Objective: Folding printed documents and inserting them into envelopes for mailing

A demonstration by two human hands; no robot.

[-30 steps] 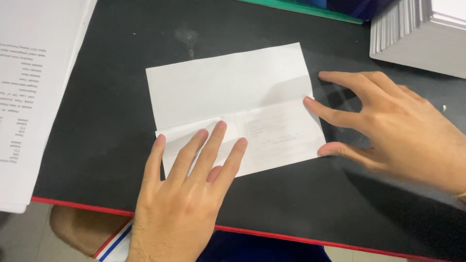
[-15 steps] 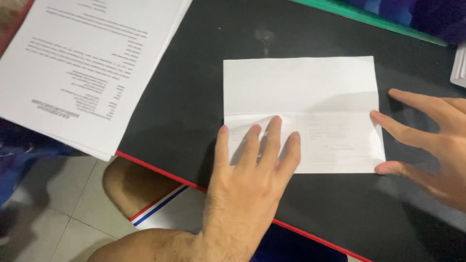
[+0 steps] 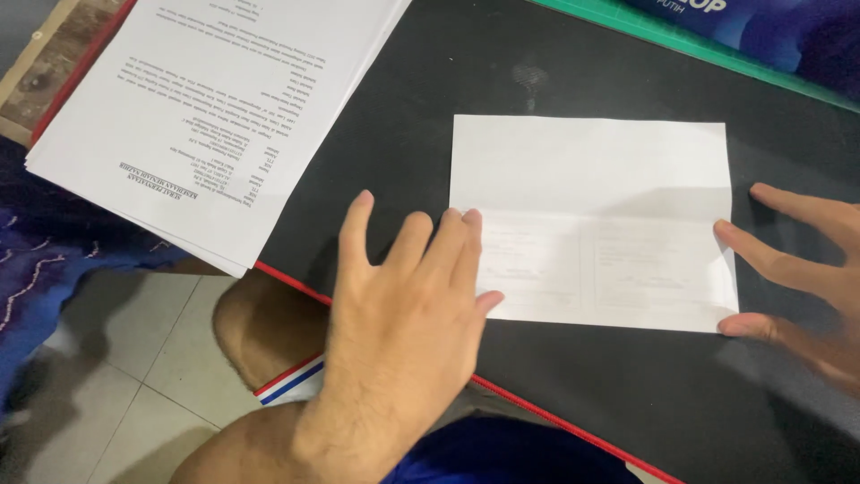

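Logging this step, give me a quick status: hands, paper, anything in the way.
Left hand flat, open, on folded paper's left edge. Right hand open, fingertips at its right edge. Paper flat on black mat. Printed stack lies apart, left.

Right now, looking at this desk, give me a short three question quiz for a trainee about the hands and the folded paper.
1. True or false: the left hand lies flat over the left end of the folded white paper sheet.
2. Which part of the right hand meets the sheet? A) palm B) fingertips at its right edge C) none
3. Fill in: the stack of printed white pages lies to the ____ of the sheet on the black desk mat.

Key: 1 true. 2 B. 3 left.
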